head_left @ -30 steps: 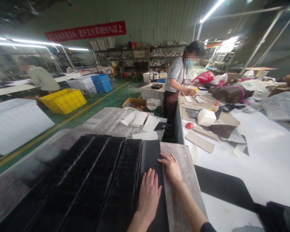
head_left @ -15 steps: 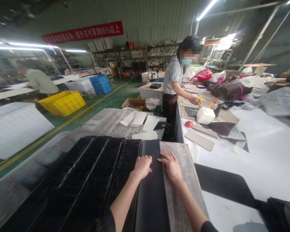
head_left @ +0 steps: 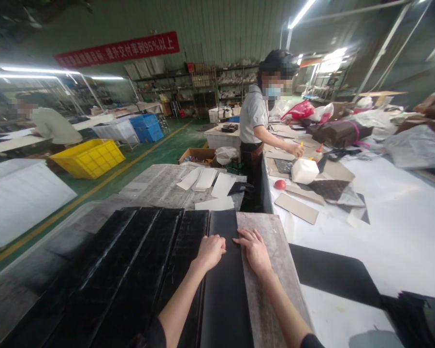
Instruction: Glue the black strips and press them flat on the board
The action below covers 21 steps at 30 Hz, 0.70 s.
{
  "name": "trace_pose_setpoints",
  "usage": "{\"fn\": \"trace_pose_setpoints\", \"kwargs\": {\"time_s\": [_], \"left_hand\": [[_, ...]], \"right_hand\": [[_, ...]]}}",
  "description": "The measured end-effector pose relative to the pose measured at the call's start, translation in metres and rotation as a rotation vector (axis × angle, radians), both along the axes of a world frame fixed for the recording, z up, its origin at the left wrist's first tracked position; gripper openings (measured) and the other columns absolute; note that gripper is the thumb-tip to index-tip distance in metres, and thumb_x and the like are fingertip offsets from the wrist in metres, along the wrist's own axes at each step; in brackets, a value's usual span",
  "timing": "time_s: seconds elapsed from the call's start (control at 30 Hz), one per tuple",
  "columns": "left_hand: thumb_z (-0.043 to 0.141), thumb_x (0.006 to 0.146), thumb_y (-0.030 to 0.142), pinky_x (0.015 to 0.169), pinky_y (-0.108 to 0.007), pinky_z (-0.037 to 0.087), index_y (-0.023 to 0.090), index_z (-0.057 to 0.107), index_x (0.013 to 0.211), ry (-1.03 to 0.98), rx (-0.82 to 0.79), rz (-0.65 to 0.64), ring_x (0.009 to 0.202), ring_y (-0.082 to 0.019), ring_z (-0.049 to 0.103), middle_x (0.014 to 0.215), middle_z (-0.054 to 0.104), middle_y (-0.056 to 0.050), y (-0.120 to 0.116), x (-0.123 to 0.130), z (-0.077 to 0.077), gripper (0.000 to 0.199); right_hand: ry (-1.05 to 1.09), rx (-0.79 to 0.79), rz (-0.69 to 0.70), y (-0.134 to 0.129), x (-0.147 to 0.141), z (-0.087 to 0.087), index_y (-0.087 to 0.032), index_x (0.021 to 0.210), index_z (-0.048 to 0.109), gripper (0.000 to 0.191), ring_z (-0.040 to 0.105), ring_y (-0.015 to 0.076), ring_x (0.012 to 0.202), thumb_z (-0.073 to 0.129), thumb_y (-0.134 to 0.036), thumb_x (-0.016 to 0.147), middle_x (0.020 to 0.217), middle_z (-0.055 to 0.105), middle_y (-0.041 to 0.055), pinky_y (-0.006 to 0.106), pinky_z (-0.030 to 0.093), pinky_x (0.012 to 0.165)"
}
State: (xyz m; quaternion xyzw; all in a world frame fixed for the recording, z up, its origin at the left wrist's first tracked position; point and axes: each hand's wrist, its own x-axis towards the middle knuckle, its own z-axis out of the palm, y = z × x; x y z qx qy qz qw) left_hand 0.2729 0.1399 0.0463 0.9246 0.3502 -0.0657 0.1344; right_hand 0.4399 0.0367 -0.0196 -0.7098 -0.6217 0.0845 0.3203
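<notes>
A long, smooth black strip (head_left: 223, 290) lies lengthwise in front of me on a worn grey board (head_left: 271, 237). My left hand (head_left: 211, 251) rests on the strip near its left edge, with the fingers curled in. Whatever those fingers hold, if anything, is hidden. On the strip's right edge lie the fingertips of my right hand (head_left: 254, 249), which is open with its fingers spread, the palm over the grey board. Left of the strip, several glossier black panels (head_left: 148, 266) lie side by side with narrow gaps between them.
Beyond the panels, pale card pieces (head_left: 223, 185) lie on another grey surface. A white worktable (head_left: 402, 212) at the right bears a black sheet (head_left: 333, 273), a white bottle (head_left: 304, 171) and a red ball-like object (head_left: 280, 184). A masked co-worker (head_left: 253, 116) stands at its far side.
The whole view has shifted slightly, so the surroundings appear a little further left. Both hands keep nearly the same places on the black strip.
</notes>
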Motion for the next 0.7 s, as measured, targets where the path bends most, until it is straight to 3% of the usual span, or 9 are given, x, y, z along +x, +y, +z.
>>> {"fn": "trace_pose_setpoints", "kwargs": {"time_s": [0.4,0.53,0.63,0.7], "left_hand": [[0.069,0.088,0.021,0.081,-0.034,0.04,0.02,0.064,0.08,-0.042,0.029,0.029,0.089,-0.021,0.062,0.088,0.066,-0.002,-0.003,0.003,-0.004,0.009],[0.068,0.087,0.019,0.084,-0.039,0.045,0.019,0.067,0.085,-0.031,0.058,0.079,0.092,-0.025,0.063,0.091,0.067,-0.005,-0.009,0.004,0.01,0.002],[0.067,0.087,0.019,0.089,-0.045,0.05,0.017,0.067,0.105,0.0,0.142,0.185,0.104,-0.03,0.061,0.109,0.066,-0.012,-0.029,0.007,0.023,0.018],[0.063,0.09,0.023,0.096,-0.045,0.051,0.018,0.067,0.111,0.033,0.178,0.23,0.11,-0.029,0.06,0.113,0.066,-0.013,-0.041,0.013,0.008,0.021]], "right_hand": [[-0.009,-0.018,-0.009,0.0,-0.001,0.003,-0.04,0.118,0.068,0.052,0.049,0.0174,0.131,0.042,-0.005,0.091,0.138,0.059,-0.0024,0.048,0.024,0.118],[-0.042,-0.017,0.014,0.0,0.003,0.002,-0.039,0.12,0.068,0.052,0.049,0.0182,0.132,0.039,-0.008,0.089,0.138,0.059,-0.0022,0.049,0.026,0.118],[-0.092,0.038,0.052,-0.003,0.012,-0.02,-0.042,0.122,0.066,0.052,0.054,0.022,0.128,0.04,-0.015,0.085,0.138,0.059,-0.0023,0.054,0.033,0.114],[-0.121,0.157,0.062,0.007,0.021,-0.051,-0.047,0.116,0.068,0.048,0.06,0.0264,0.121,0.045,-0.024,0.081,0.133,0.062,-0.0024,0.058,0.04,0.107]]}}
